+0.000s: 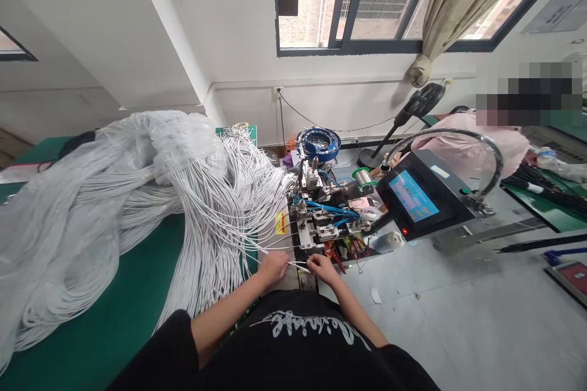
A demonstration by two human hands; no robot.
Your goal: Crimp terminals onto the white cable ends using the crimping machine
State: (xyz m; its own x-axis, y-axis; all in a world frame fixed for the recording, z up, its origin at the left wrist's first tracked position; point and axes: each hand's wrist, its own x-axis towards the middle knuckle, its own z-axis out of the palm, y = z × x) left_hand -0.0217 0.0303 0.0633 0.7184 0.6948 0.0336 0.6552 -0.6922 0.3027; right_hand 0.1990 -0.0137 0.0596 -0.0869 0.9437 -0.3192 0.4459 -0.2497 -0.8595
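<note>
Between my two hands run thin white cables (298, 264), close to the front edge of a metal machine (316, 220). My left hand (274, 267) is closed on them beside the large bundle of white cables (215, 214). At the other end, my right hand (321, 268) pinches the cables near their ends, just below the machine's metal parts. The fingertips are small in the view, and the exact cable tips are hard to make out.
A touchscreen box (422, 195) and a solder wire spool (364, 178) stand right of the machine. Behind it is a blue round feeder (318, 143). Red-handled pliers (334, 256) lie near my right hand. Plastic wrap (178, 140) covers cables leftward. A person in pink (472, 140) sits far right.
</note>
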